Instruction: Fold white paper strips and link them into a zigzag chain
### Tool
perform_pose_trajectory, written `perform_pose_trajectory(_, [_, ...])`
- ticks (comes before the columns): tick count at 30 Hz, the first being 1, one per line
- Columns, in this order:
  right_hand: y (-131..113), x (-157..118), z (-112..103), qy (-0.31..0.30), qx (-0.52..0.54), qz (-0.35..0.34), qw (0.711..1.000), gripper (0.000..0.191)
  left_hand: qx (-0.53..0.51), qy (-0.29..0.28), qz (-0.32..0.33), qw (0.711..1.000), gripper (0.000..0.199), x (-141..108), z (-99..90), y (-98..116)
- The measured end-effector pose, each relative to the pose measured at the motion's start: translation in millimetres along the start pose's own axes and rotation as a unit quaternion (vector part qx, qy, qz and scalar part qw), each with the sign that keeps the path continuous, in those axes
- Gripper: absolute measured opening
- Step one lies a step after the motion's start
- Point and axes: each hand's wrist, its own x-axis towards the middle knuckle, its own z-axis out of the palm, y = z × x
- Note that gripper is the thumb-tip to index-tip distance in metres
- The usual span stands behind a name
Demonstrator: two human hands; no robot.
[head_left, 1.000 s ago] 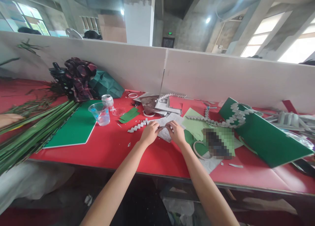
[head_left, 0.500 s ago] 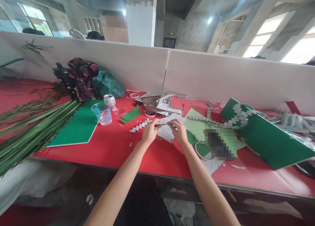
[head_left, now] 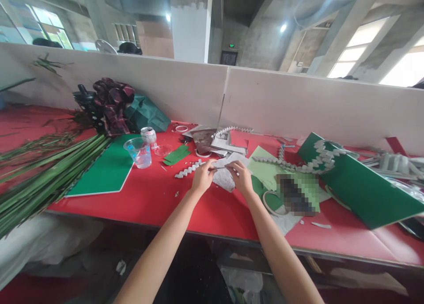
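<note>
Both hands are raised over the red table [head_left: 155, 202], their fingertips a short distance apart. My left hand [head_left: 203, 176] pinches one end of a small, thin greyish strip. The other end of that paper-like strip is between the fingers of my right hand [head_left: 241, 175]. Crumpled white paper [head_left: 224, 179] lies below and behind the fingers. A folded white zigzag chain [head_left: 188, 169] is beside my left hand. Light green paper [head_left: 263, 169] lies to the right of my right hand, with a longer zigzag chain [head_left: 298, 166] across it.
At the left are long green leaves [head_left: 66, 162], a green board [head_left: 102, 171], a plastic cup [head_left: 141, 156] and a can [head_left: 149, 137]. A tape ring [head_left: 265, 204] lies at the right, before a tilted green board [head_left: 367, 189]. A white partition [head_left: 281, 100] stands behind.
</note>
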Motion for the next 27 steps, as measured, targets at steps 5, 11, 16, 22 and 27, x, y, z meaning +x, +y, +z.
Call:
perform_pose_trajectory(5, [-1.0,-0.3,0.0,0.0,-0.002,-0.003,1.0,0.025,0.003,0.001,0.003,1.0,0.036,0.2,0.3,-0.6])
perform_pose_trajectory(11, [-1.1,0.0,0.2,-0.008,-0.001,0.004,1.0,0.025,0.0,-0.002,0.0,1.0,0.036,-0.5,0.4,-1.5])
perform_pose_trajectory(16, [2.4,-0.2,2.2,-0.017,-0.01,0.032,0.999,0.022,0.01,-0.003,-0.006,1.0,0.04,0.2,-0.1,-3.2])
perform_pose_trajectory(22, [6.6,0.3,3.9,-0.01,-0.015,0.057,0.998,0.02,0.025,0.003,-0.006,1.0,0.039,0.7,-1.5,-1.9])
perform_pose_trajectory(27, [6.2,0.6,3.5,-0.009,0.001,0.047,0.999,0.022,0.017,0.007,-0.02,1.0,0.039,0.8,-1.6,-0.7])
